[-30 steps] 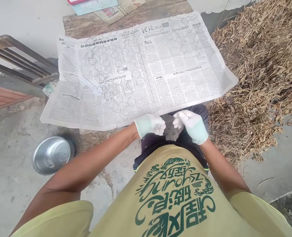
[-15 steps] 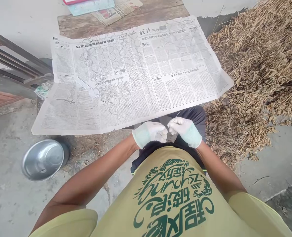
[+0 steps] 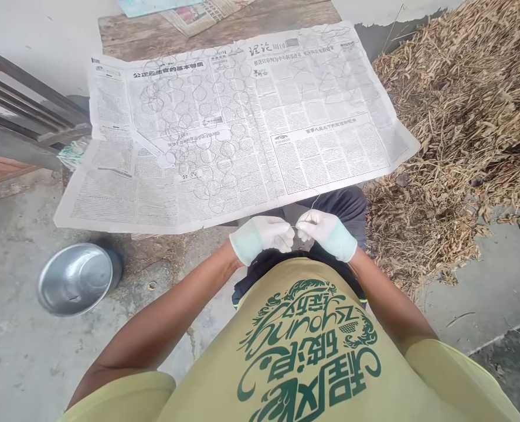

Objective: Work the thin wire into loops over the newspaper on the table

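Note:
My left hand (image 3: 266,235), in a white glove with a mint cuff, is closed with its fingertips pinched on a thin wire (image 3: 315,201). Facing it, my right hand (image 3: 321,230), gloved alike, pinches the same wire a short way off. A short stretch spans the gap between my fingertips, and a loose end curves up above my right hand. Both hands are over my lap, just below the near edge of the newspaper (image 3: 251,205). Many thin wire loops (image 3: 227,152) lie spread across that paper, several joined in chains.
On the newspaper's left half lies a pale strip with a round end (image 3: 166,159). Under the paper is a wooden table (image 3: 286,14). A metal pot (image 3: 75,278) stands on the floor at left, near a wooden chair (image 3: 26,99). Dry plant stalks (image 3: 462,117) are heaped at right.
The view has shifted slightly. My hands keep their pinch, with a little more wire showing between the fingertips and the loose end standing out more above my right hand.

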{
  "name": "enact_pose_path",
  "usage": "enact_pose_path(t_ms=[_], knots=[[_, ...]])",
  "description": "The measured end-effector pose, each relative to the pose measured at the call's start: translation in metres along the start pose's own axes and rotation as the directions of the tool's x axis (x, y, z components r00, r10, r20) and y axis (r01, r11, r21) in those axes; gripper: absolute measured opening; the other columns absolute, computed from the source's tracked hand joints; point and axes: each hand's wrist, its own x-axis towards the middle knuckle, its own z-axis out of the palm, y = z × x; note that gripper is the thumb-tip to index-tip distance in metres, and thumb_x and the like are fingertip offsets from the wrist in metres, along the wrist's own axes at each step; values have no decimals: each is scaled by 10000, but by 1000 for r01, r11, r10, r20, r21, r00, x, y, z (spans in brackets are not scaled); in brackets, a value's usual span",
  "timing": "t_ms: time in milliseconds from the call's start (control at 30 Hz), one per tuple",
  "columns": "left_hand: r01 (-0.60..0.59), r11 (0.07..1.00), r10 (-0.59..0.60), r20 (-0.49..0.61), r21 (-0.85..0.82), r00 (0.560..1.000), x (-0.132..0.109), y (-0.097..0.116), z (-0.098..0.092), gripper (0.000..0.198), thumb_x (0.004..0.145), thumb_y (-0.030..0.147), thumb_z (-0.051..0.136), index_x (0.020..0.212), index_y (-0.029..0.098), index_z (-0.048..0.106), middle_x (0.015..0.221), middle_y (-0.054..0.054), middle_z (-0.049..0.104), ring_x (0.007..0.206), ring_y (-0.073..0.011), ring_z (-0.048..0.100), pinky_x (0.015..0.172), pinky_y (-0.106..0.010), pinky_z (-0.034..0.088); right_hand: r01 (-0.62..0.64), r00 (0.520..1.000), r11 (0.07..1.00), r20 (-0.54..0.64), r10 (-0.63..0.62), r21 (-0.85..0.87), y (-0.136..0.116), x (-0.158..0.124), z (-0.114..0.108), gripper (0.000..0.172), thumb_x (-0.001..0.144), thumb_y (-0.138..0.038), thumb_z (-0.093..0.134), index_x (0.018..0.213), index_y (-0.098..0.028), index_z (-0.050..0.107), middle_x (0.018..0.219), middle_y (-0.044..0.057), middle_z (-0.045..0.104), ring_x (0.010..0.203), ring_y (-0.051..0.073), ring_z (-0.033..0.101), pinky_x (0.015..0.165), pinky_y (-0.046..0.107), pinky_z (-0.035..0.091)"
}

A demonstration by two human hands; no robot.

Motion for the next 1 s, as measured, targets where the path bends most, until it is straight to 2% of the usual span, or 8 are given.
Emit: enact_pose_path(t_ms=[167, 367, 467, 533, 633, 733, 867, 1000], knots=[[7, 1000, -7, -14, 14, 1000, 0, -2, 3, 313, 776, 401, 884, 843, 113, 780, 720, -99, 745, 674, -181, 723, 680, -301, 593, -61, 998, 997, 0, 61, 45, -3, -1, 4, 66, 874, -242, 647, 893, -184, 671, 738, 8, 742, 640, 131, 681, 626, 251, 547], [18, 999, -26, 158, 51, 987, 7, -11, -13, 401, 821, 526, 827, 907, 135, 806, 561, -38, 681, 499, -131, 609, 731, -360, 620, -41, 999, 998, 15, 42, -38, -2, -5, 2, 41, 887, -215, 628, 854, -194, 640, 701, -5, 726, 640, 132, 683, 642, 253, 551], [86, 957, -137, 173, 276, 975, 10, 1, -19, 311, 828, 469, 801, 851, 160, 817, 500, -27, 650, 484, -155, 623, 646, -320, 591, -33, 995, 995, 95, 42, -91, 0, -8, 2, 82, 899, -233, 628, 825, -198, 638, 699, -4, 731, 626, 134, 678, 646, 264, 553], [111, 875, -215, 172, 470, 961, 13, 17, -22, 254, 812, 432, 791, 806, 180, 825, 470, -28, 636, 495, -189, 662, 552, -282, 531, -29, 990, 991, 132, 47, -133, 1, -10, 4, 93, 897, -228, 635, 810, -197, 649, 693, -4, 736, 620, 132, 676, 648, 263, 543], [75, 778, -240, 184, 624, 953, 14, 41, -26, 194, 773, 394, 808, 789, 203, 834, 493, -30, 665, 470, -185, 653, 507, -265, 484, -76, 992, 992, 95, 85, -100, 0, -11, 7, 93, 880, -219, 658, 791, -193, 665, 675, 0, 739, 606, 132, 678, 637, 260, 538], [-24, 807, -102, 180, 590, 978, 6, 52, -27, 263, 794, 351, 792, 999, 195, 843, 616, -42, 743, 530, -178, 677, 552, -269, 510, -115, 993, 992, 7, 114, 46, -3, -11, 5, 122, 877, -264, 678, 781, -190, 667, 642, 5, 729, 566, 135, 661, 589, 261, 526], [-152, 878, 119, 101, 454, 988, -14, 37, -17, 495, 789, 273, 791, 1278, 203, 763, 895, -51, 819, 788, -191, 756, 765, -305, 595, -51, 997, 975, -42, 62, 215, -3, -13, -1, 194, 888, -331, 695, 765, -183, 668, 622, 9, 722, 550, 136, 642, 587, 271, 514], [-303, 907, 350, -121, 293, 929, -22, 10, 6, 449, 781, 291, 807, 1220, 197, 787, 1048, -68, 823, 903, -200, 764, 933, -364, 608, -59, 997, 951, -25, 70, 304, -2, -12, 1, 204, 893, -344, 699, 770, -186, 660, 612, 4, 713, 537, 138, 622, 574, 276, 494]])
